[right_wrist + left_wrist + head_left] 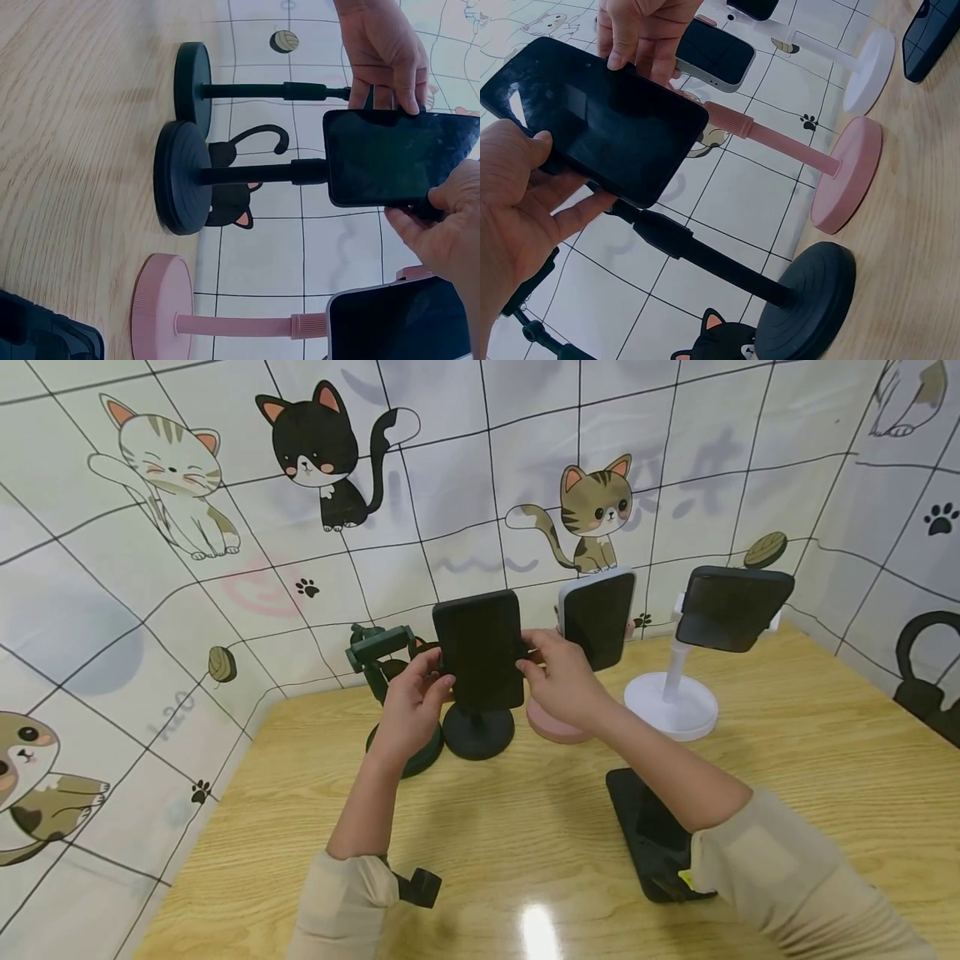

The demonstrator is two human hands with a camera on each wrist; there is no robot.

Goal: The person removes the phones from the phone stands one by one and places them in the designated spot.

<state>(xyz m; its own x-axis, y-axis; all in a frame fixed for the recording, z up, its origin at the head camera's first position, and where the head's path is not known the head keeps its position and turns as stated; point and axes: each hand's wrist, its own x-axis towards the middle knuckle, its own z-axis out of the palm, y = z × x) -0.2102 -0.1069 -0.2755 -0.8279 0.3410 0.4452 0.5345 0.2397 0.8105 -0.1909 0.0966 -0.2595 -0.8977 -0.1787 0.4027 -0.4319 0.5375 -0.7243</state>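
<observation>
A black smartphone (480,652) stands upright at the top of a black phone stand (478,735), its dark screen facing me. My left hand (411,697) holds its left edge, thumb at the front rim and fingers behind. On the opposite edge my right hand (558,672) pinches the side, thumb in front. Both wrist views show the phone (592,120) between the two hands, over the stand's post (251,174). The clamp behind the phone is mostly hidden.
Left of it stands a dark green phone stand (381,647) without a phone. To the right are a pink stand (558,722) and a white stand (671,706), each bearing a phone. Another black phone (633,827) lies on the wooden table (510,827), partly under my right forearm.
</observation>
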